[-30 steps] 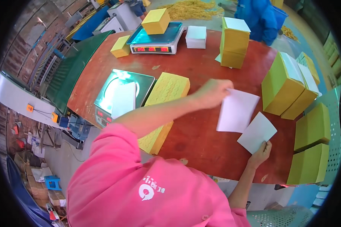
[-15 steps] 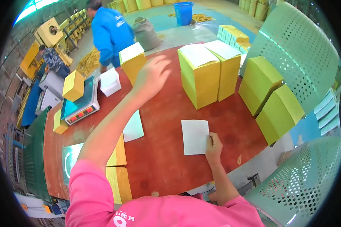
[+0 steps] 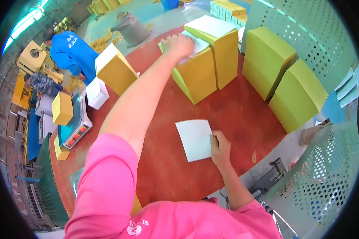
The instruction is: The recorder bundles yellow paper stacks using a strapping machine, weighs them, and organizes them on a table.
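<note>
My left hand (image 3: 179, 47) reaches far across the table, its fingers curled down on a white sheet (image 3: 198, 44) lying on top of a tall yellow paper stack (image 3: 197, 77). The fingertips are partly hidden, and the hand looks closed on the sheet. My right hand (image 3: 220, 149) pinches the right edge of another white sheet (image 3: 194, 139), held slightly tilted over the red table. A second yellow stack (image 3: 226, 59), with a white sheet (image 3: 209, 26) on top, stands against the right side of the first.
Two yellow-green stacks (image 3: 267, 59) (image 3: 299, 97) stand along the right edge. At the left are a scale (image 3: 77, 129) bearing a yellow block (image 3: 62, 108), a white block (image 3: 97, 93) and a white-topped yellow stack (image 3: 116, 73). A person in blue (image 3: 71, 53) stands beyond the table (image 3: 167, 179).
My left hand has moved from above the table onto the white sheet on the tall yellow stack. My right hand still holds its sheet, now tilted a little. The view has shifted.
</note>
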Demonstrator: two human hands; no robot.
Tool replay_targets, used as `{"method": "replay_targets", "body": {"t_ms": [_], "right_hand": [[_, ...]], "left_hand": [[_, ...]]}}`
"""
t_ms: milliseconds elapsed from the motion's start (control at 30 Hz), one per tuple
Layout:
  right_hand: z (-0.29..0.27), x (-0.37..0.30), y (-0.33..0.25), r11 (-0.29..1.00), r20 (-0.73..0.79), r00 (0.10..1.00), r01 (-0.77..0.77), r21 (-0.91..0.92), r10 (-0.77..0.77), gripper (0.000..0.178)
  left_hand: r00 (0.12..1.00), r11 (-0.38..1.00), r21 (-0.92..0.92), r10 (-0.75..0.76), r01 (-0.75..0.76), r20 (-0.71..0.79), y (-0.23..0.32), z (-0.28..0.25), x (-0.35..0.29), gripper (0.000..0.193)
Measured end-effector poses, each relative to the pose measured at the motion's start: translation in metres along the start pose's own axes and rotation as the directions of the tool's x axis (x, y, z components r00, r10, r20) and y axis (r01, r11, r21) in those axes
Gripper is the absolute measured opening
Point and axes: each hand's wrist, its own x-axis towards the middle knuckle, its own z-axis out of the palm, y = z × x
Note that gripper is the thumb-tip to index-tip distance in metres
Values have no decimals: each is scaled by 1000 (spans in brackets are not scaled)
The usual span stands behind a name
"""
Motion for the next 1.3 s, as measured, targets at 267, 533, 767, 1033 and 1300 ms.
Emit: {"method": "replay_targets", "body": {"t_ms": [267,533,767,1033,1300], "right_hand": [[-9,10,25,480,56,929,-241,844,367,17],[-58,-37,56,-180,338,941,-335,925,-11,23],[-74,-164,0,907,0,949,302,-292,-316,45],[-16,-234,-80,983,298,941,180,-36,-161,35],[14,-206,-125,981,375,927,-82,174,10,35]], "left_hand": [[982,976,148,142,-160,124,-6,-11,-58,46],[917,905,-202,328,-374,-227,12,-28,-247,43],[888,817,-354,393,-456,-237,-12,-71,-388,49],[836,699,-470,511,-539,-200,-32,-99,-487,52],[832,653,-518,404,-553,-379,-50,-88,-515,50]]}}
